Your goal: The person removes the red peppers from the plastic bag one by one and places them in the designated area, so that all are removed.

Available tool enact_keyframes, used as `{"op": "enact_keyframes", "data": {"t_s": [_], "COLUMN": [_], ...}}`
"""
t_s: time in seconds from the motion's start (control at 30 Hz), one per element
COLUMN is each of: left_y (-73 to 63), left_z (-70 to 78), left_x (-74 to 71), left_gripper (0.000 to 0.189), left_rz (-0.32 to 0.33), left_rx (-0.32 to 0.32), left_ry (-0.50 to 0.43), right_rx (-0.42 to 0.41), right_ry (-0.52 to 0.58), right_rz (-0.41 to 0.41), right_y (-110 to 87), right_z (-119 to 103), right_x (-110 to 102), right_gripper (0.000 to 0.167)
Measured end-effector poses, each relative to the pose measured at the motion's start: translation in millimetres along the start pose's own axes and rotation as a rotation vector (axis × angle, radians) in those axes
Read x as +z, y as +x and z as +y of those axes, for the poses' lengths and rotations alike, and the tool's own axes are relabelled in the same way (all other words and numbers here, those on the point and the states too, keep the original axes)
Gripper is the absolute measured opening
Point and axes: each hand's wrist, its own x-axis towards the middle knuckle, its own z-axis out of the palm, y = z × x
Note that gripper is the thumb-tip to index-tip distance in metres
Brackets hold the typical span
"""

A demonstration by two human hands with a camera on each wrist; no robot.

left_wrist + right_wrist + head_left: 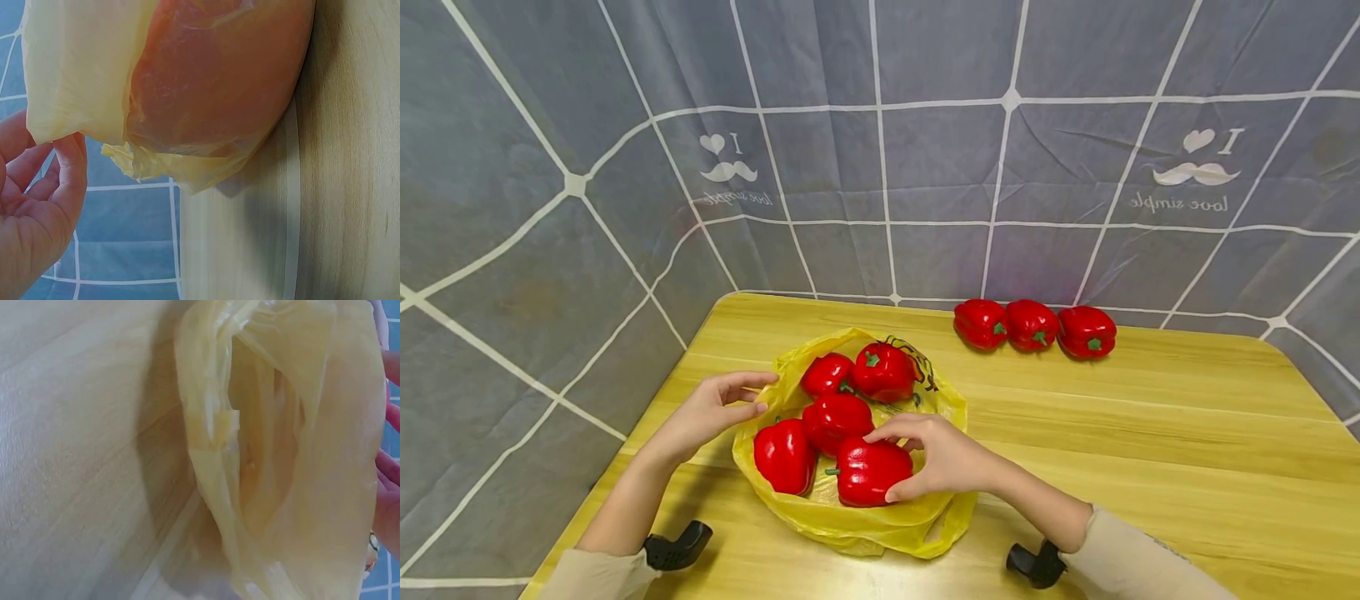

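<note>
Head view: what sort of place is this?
Probably a makeshift tabletop recording setup, though I can't be sure: grey patterned cloth hangs around a wood-grain table, and the person wears black devices at both wrists.

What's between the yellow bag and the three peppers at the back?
Just a bare stretch of tabletop between the yellow bag and the three peppers, as the head view shows.

Head view's downward; 2 closer wrist views share the bag [820, 518].
</note>
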Motion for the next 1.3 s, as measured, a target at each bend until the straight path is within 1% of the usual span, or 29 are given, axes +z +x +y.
{"op": "enact_keyframes", "data": {"t_s": [0.17,0.33,0.63,0.87,1.03,1.3], "left_y": [0.7,0.7,0.3,1.3,1.8,2.4], "left_z": [-2.6,-4.7,-5.2,-6.7,-6.9,-6.5], "left_x": [0.4,1.1,1.3,1.3,1.2,1.2], "left_gripper": [0.038,0.038,0.039,0.039,0.038,0.038], "left_rz": [0.001,-0.001,0.004,-0.001,-0.001,0.001], "left_rx": [0.012,0.016,0.014,0.022,0.024,0.023], "left_ry": [0.000,-0.005,0.009,0.006,0.002,-0.004], "right_rx": [0.008,0.001,-0.018,-0.012,-0.011,0.025], "right_ry": [0.051,0.074,0.106,0.174,0.180,0.184], "right_rz": [0.033,0.074,0.105,0.147,0.160,0.198], "right_y": [-2.9,-5.1,-8.0,-9.1,-10.7,-13.8], "right_z": [-0.8,-2.9,-1.9,1.2,2.1,2.2], "right_x": [-3.3,-8.3,-16.9,-23.8,-27.9,-37.0], "right_gripper": [0.052,0.053,0.054,0.053,0.054,0.056]}}
